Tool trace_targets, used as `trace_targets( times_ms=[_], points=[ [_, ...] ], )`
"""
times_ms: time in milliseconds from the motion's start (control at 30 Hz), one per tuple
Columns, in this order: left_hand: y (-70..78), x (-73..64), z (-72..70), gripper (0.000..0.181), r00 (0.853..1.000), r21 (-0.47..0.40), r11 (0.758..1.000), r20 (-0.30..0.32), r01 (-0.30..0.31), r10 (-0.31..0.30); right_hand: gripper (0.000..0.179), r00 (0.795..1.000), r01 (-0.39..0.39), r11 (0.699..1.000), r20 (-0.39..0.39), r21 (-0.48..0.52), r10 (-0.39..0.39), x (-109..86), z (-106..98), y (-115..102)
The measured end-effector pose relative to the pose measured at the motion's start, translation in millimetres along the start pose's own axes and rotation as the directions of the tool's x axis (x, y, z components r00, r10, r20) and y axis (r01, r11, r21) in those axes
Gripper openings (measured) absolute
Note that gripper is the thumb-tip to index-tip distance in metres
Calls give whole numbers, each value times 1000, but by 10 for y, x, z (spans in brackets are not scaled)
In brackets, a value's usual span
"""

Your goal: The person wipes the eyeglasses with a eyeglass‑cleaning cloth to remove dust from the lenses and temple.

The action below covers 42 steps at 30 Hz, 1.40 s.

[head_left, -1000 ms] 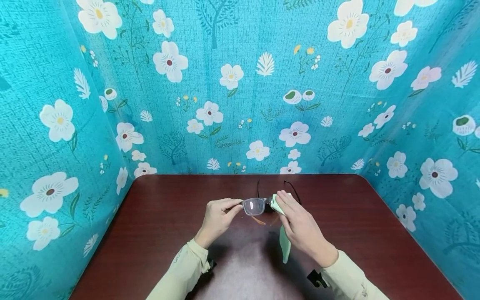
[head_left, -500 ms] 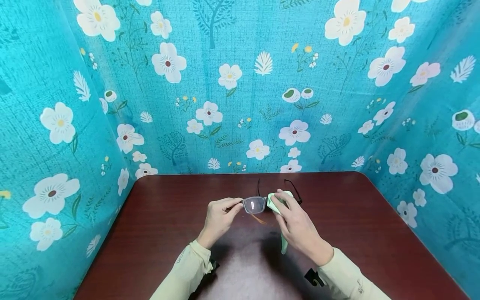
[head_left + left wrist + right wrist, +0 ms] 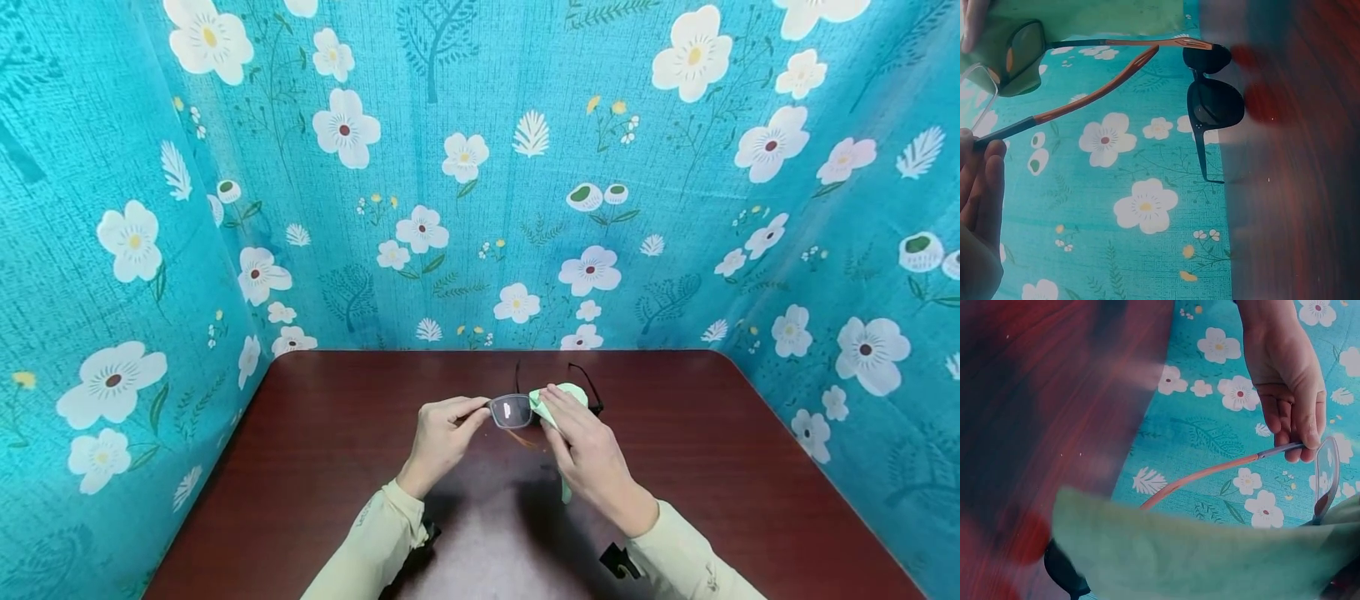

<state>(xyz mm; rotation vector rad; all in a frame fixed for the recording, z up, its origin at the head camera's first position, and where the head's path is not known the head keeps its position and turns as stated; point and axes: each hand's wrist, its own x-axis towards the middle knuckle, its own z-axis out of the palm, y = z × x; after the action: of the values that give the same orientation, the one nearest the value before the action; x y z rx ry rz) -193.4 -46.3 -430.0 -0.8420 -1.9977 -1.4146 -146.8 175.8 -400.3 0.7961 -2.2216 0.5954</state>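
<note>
My left hand [image 3: 437,442] pinches a pair of eyeglasses [image 3: 511,411] at one hinge, holding them above the table. They have a clear frame and brown-tipped temples [image 3: 1088,99], which show best in the left wrist view. Over the other lens, my right hand [image 3: 596,467] holds a light green cloth [image 3: 575,392] between its fingers and thumb. Part of the cloth hangs below that hand and fills the lower part of the right wrist view. The covered lens is hidden from the head view but shows against the cloth in the left wrist view.
Black sunglasses [image 3: 1215,103] lie on the dark red-brown table [image 3: 337,500] behind the eyeglasses. In the head view, the cloth and right hand hide much of them. A blue floral curtain [image 3: 480,183] stands behind the table and along both sides.
My right hand and the cloth have shifted slightly left along the eyeglasses, towards the bridge. My left hand keeps its pinch on the hinge, almost still.
</note>
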Motion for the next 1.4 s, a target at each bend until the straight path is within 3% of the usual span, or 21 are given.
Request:
trace_targets(
  times_ms=[500, 700, 1100, 1400],
  points=[
    [-21, 2, 11, 14, 1000, -12, 1000, 9, 1, -1, 36, 989, 130, 991, 73, 29, -132, 2, -25, 8],
    [-19, 9, 20, 15, 1000, -15, 1000, 5, 16, -16, 48, 974, 185, 983, 134, 12, -185, -11, -42, 53],
    [12, 26, 52, 14, 1000, -30, 1000, 24, 2, -1, 48, 970, 195, 981, 143, 16, -195, -67, -27, 86],
    [19, 38, 75, 16, 999, -37, 999, 26, 34, -33, 47, 968, 212, 977, 133, 19, -213, -47, -24, 95]
  ],
)
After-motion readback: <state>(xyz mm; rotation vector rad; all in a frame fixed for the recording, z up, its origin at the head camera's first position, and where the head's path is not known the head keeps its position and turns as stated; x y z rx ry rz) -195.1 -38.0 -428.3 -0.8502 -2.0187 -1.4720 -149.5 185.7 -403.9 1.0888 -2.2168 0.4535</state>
